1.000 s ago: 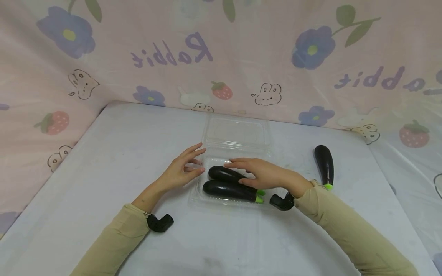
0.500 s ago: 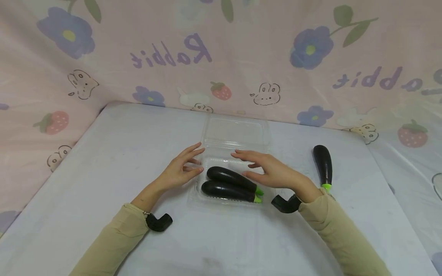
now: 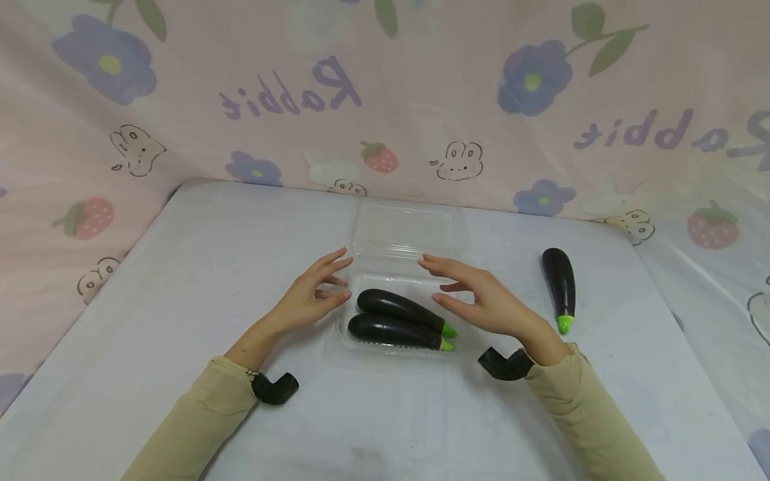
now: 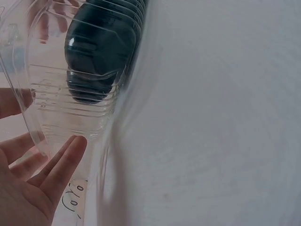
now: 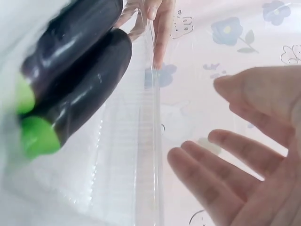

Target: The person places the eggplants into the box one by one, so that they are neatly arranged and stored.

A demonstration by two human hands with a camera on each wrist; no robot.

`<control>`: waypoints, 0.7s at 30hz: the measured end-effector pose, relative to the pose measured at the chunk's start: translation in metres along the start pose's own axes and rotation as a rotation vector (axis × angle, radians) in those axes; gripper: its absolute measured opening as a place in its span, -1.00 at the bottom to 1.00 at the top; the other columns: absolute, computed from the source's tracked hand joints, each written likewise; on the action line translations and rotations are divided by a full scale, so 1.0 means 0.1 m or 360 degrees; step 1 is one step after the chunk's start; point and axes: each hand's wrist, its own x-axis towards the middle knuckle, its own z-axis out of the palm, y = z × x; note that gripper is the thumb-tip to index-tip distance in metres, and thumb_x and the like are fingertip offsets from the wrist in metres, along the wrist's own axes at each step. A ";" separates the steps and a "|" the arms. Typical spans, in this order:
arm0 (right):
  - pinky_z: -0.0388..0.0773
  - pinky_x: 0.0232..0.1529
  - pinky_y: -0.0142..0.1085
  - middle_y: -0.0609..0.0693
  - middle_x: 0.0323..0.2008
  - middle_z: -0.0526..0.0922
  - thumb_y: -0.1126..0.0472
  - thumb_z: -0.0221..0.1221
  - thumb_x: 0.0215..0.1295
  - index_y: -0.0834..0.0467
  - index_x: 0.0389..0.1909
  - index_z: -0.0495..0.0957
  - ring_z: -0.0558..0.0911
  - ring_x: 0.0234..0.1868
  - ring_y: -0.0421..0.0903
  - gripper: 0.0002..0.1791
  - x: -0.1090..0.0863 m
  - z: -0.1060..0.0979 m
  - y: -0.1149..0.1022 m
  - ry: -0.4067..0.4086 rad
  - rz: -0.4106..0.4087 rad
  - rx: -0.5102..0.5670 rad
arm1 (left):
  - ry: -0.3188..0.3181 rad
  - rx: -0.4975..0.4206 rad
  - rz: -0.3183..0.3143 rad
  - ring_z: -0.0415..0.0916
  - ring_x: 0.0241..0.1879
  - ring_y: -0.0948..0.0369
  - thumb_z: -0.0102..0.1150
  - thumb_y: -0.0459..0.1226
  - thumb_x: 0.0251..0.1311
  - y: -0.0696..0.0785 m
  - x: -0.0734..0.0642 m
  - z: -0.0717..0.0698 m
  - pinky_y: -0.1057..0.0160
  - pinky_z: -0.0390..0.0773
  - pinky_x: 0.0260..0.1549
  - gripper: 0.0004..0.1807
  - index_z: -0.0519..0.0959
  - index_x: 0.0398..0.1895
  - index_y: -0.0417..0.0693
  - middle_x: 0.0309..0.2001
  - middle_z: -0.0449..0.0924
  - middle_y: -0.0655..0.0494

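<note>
Two dark eggplants with green stem ends lie side by side in a clear plastic clamshell box [image 3: 379, 279]: a rear eggplant [image 3: 397, 307] and a front eggplant [image 3: 391, 332]. The box's lid [image 3: 409, 227] is folded back behind it. At the left wall of the box my left hand [image 3: 309, 297] rests with fingers spread and slightly bent; in the left wrist view its fingertips [image 4: 77, 143] are at the plastic. My right hand [image 3: 481, 297] hovers near the box's right side, fingers extended, holding nothing. The right wrist view shows it apart from the eggplants.
A third eggplant [image 3: 559, 290] lies on the white table [image 3: 240, 254] to the right, outside the box. A printed curtain [image 3: 409, 100] rises along the table's back and sides. Black wrist mounts [image 3: 275, 389] hang from both wrists.
My right hand has lifted off the eggplants and moved right, away from the box's middle. My left hand stays beside the box. The eggplants in the box lie as before.
</note>
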 end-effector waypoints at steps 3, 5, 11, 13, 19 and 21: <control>0.61 0.03 -0.25 0.09 0.38 0.31 0.34 0.20 0.28 0.19 0.36 0.30 0.47 0.26 0.10 -0.38 -0.04 -0.01 0.03 0.0052 -0.0014 -0.0004 | -0.0001 0.0006 0.0002 0.51 0.08 -0.08 0.22 -0.38 0.21 0.00 0.00 0.00 0.03 0.62 -0.04 -0.36 0.28 0.37 -0.25 0.48 0.03 -0.09; 0.62 0.02 -0.24 0.13 0.37 0.33 0.36 0.20 0.27 0.21 0.36 0.31 0.47 0.25 0.09 -0.39 -0.07 -0.02 0.05 0.0082 -0.0015 -0.0014 | -0.0001 0.0011 0.0006 0.51 0.07 -0.09 0.22 -0.38 0.21 0.00 -0.01 0.00 0.03 0.62 -0.04 -0.36 0.28 0.36 -0.26 0.48 0.03 -0.09; 0.63 0.00 -0.24 0.13 0.37 0.33 0.38 0.22 0.25 0.20 0.34 0.34 0.43 0.29 0.06 -0.39 -0.17 -0.07 0.11 0.0175 0.0028 -0.0090 | -0.0005 0.0010 0.0018 0.52 0.07 -0.09 0.21 -0.38 0.21 0.00 -0.01 -0.01 0.02 0.62 -0.04 -0.36 0.29 0.36 -0.26 0.48 0.02 -0.11; 0.63 -0.01 -0.25 0.11 0.37 0.33 0.39 0.22 0.24 0.19 0.33 0.35 0.41 0.30 0.02 -0.39 -0.20 -0.08 0.12 0.0213 0.0051 -0.0112 | -0.0008 0.0006 0.0019 0.51 0.07 -0.09 0.22 -0.38 0.21 0.00 -0.01 -0.01 0.01 0.62 -0.04 -0.36 0.29 0.36 -0.26 0.48 0.02 -0.10; 0.63 -0.03 -0.24 0.14 0.36 0.34 0.41 0.22 0.22 0.18 0.33 0.36 0.43 0.29 -0.05 -0.38 -0.31 -0.12 0.18 0.0321 0.0128 -0.0188 | -0.0013 0.0005 0.0019 0.51 0.07 -0.09 0.20 -0.37 0.23 -0.01 0.00 0.00 0.01 0.62 -0.04 -0.37 0.28 0.36 -0.26 0.48 0.02 -0.11; 0.63 -0.04 -0.22 0.14 0.36 0.33 0.41 0.21 0.22 0.17 0.33 0.36 0.45 0.26 0.00 -0.39 -0.34 -0.12 0.20 0.0352 0.0143 -0.0229 | -0.0011 0.0006 0.0016 0.51 0.07 -0.09 0.20 -0.37 0.23 -0.01 0.00 0.00 0.01 0.62 -0.04 -0.37 0.28 0.37 -0.25 0.49 0.02 -0.10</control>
